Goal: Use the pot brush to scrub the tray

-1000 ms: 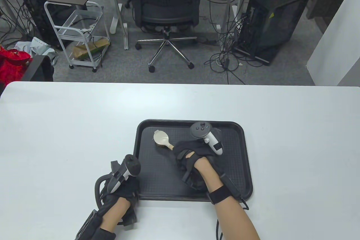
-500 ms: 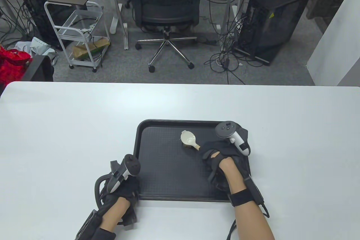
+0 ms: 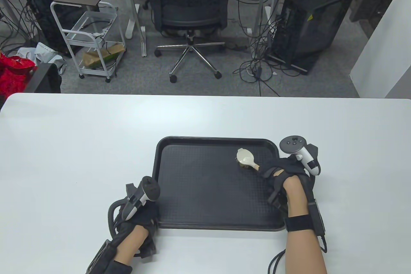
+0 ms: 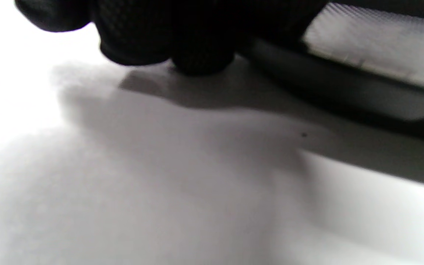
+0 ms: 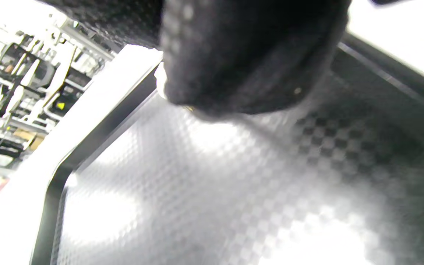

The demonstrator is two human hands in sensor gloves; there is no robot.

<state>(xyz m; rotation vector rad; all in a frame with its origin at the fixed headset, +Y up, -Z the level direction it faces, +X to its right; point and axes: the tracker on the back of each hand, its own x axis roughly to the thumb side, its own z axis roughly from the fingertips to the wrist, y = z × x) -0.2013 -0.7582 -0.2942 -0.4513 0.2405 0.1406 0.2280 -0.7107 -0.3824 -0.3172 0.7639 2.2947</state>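
Observation:
A black textured tray lies on the white table near its front edge. My right hand grips the handle of a pot brush with a cream head; the head rests bristles-down on the tray's far right part. My left hand rests at the tray's front left corner, fingers on the table against the rim. In the left wrist view the gloved fingers sit beside the tray rim. In the right wrist view the glove hangs over the tray floor.
The white table stretches to both sides of the tray. Beyond its far edge stand an office chair, a white cart and computer towers on the floor.
My right hand has swept the brush from the tray's far left part across to its far right part. My left hand has stayed at the front left corner.

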